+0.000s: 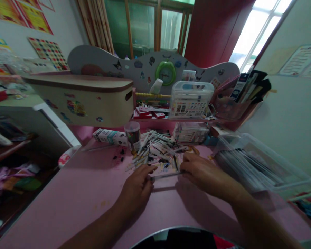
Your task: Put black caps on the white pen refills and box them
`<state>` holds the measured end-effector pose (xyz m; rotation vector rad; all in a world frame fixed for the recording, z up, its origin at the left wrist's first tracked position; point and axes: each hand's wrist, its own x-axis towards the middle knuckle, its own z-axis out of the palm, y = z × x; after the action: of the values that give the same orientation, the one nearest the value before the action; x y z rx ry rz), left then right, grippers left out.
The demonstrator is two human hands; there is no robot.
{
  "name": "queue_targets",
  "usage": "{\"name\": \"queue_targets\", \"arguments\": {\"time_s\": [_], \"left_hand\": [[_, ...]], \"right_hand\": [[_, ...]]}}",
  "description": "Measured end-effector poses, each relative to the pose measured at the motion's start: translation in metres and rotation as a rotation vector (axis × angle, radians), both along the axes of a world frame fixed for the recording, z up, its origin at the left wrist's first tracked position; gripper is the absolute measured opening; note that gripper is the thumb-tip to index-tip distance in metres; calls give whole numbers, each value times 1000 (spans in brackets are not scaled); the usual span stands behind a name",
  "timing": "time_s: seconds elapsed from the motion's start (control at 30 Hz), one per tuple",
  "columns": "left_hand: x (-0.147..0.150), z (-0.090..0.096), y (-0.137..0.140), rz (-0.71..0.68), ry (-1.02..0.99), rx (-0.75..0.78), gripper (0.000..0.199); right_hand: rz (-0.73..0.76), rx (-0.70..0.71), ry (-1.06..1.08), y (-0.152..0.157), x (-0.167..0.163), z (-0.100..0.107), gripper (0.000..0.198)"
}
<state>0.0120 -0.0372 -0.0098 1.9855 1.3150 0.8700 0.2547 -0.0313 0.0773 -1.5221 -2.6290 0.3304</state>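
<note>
A slim pen is held level just above the pink desk, stretched between both hands. My left hand grips its left end between thumb and fingers. Around its right end the fingers of my right hand are closed; the very tip is hidden there. Right behind the hands lies a loose heap of white pen parts, with small black caps among them. Several more black caps sit to the left of the heap.
A clear cup and a long printed box stand behind the heap. At right is a clear plastic bin holding many pens. A shelf above carries a beige storage box and a clear marker case.
</note>
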Motion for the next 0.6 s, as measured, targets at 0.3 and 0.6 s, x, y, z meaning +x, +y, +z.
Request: {"name": "queue_targets", "arguments": {"time_s": [0.3,0.6], "left_hand": [[4,4,-4,64,-92,-94,34],[6,2,-5,21,-68,-131,25]], "right_hand": [[-541,156,-51,-30,127,81,32],[-657,-360,-126,-5,189,48,37]]}}
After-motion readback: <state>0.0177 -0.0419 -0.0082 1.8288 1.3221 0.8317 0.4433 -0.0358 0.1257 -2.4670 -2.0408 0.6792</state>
